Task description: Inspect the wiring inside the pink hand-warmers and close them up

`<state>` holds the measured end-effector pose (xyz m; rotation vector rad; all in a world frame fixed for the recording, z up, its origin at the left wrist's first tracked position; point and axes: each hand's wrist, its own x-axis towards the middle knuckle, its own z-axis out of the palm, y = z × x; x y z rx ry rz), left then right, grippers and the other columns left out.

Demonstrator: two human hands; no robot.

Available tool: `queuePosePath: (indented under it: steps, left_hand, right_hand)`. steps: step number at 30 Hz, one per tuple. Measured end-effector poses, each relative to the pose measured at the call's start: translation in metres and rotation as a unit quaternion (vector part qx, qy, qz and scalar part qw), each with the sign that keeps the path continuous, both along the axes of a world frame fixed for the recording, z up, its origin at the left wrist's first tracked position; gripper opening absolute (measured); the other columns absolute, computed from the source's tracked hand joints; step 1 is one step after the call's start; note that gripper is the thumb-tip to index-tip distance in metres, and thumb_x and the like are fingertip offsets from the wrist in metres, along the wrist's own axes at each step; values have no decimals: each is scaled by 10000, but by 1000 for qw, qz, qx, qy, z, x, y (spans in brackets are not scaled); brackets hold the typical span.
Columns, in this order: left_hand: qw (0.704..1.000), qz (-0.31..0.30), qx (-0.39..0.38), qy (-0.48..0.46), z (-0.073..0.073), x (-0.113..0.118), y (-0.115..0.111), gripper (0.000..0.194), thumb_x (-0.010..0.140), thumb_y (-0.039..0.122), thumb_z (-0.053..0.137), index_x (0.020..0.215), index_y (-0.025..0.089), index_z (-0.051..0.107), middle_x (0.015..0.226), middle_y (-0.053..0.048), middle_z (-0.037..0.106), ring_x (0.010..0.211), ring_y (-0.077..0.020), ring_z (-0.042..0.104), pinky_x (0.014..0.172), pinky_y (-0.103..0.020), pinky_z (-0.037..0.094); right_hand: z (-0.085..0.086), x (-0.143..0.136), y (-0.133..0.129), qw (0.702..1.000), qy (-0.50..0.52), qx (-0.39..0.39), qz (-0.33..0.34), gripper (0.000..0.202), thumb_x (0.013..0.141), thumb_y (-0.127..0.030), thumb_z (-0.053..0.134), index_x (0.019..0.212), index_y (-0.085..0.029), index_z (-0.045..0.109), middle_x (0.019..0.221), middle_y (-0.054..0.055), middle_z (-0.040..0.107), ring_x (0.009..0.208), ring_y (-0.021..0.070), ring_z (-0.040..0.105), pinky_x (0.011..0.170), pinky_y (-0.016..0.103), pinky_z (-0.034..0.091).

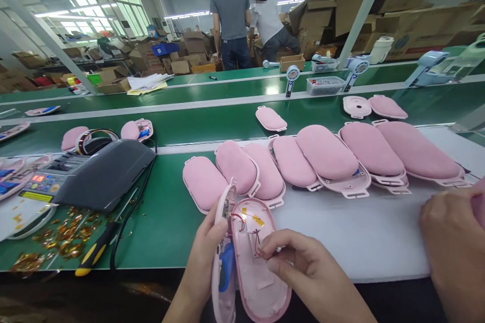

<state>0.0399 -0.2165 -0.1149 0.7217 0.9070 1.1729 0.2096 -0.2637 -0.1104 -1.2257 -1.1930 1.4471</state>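
Observation:
My left hand (200, 252) grips the edge of a pink half-shell (215, 282), which stands nearly on edge and has a blue part (227, 265) inside. Beside it, the matching pink shell half (261, 290) lies with its inner side up. Thin red wires run between the two halves near the top. Yellow tape pieces (258, 220) stick to the inner face. Over this shell, my right hand (303, 262) pinches thin red wire (257, 249) between thumb and fingertips. The wire's end is hidden by the fingers.
Several pink padded shells (202, 181) lie in a row behind my hands. To the left are a grey tape dispenser (106, 176), a yellow-black screwdriver (96, 252) and scattered amber tape scraps (76, 234). Another person's hand (450, 242) is at right. Handheld fans (291, 78) stand farther back.

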Motion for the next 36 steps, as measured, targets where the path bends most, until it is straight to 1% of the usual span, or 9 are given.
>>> queuePosePath:
  steps: [2,6,9,11,19,24,30,33,36]
  left_hand:
    - [1000,6,0,9,-1,0,1,650,698,434,719,1287,197,580,1131,-90,713,1059,-322,644,919,-388,511]
    - [1000,4,4,6,-1,1,2,682,665,447,750,1277,191,592,1060,-86,738,1057,-331,641,894,-378,528]
    - [1000,-12,-11,-11,1,1,0,728,667,440,751,1322,195,547,1046,-93,741,1028,-331,656,897,-400,525]
    - [1000,-11,-12,-7,2,0,0,695,670,428,750,1298,191,570,1037,-96,742,1033,-331,655,922,-408,511]
    - [998,19,37,38,4,1,0,313,680,422,734,903,202,746,1009,-60,739,1180,-327,563,996,-368,455]
    - [997,20,49,49,6,2,-1,301,695,419,719,905,205,745,1043,-61,729,1181,-325,561,1013,-368,437]
    - [997,8,60,46,8,2,-1,283,724,389,706,944,214,736,1060,-57,734,1165,-314,580,1001,-375,450]
    - [996,5,63,56,7,0,-1,294,727,393,703,953,206,732,1080,-55,727,1164,-308,579,981,-357,463]
    - [997,0,59,55,4,-2,-2,313,736,403,700,987,216,721,1112,-44,716,1178,-301,569,975,-345,466]
  right_hand:
    - [-4,-2,3,1000,21,21,3,145,836,-330,605,789,-226,694,837,30,682,834,172,628,783,280,485]
    - [-7,-12,10,999,40,10,-24,210,852,-395,586,969,-225,621,817,25,695,785,158,632,753,279,487]
    - [-4,-20,18,997,17,-36,-58,162,811,-360,626,838,-207,581,687,-5,660,636,131,581,605,232,458]
    - [1,-24,25,998,-29,-22,-60,141,794,-327,636,749,-194,616,651,-9,636,599,125,552,561,226,438]
    - [23,-29,43,984,-140,107,16,195,853,-149,490,854,-216,674,836,-14,702,752,128,630,673,223,457]
    - [32,-27,43,974,-181,133,14,236,836,-105,494,826,-230,694,791,-35,699,705,117,628,645,219,441]
    - [33,-27,45,987,-124,99,38,189,855,-172,537,875,-258,705,839,-45,716,751,119,644,664,208,449]
    - [35,-25,45,969,-226,89,37,204,875,-178,501,723,-215,632,755,-28,686,701,133,606,624,235,401]
    - [40,-22,43,949,-305,69,46,211,912,-178,422,748,-200,552,768,5,671,684,150,584,594,255,354]
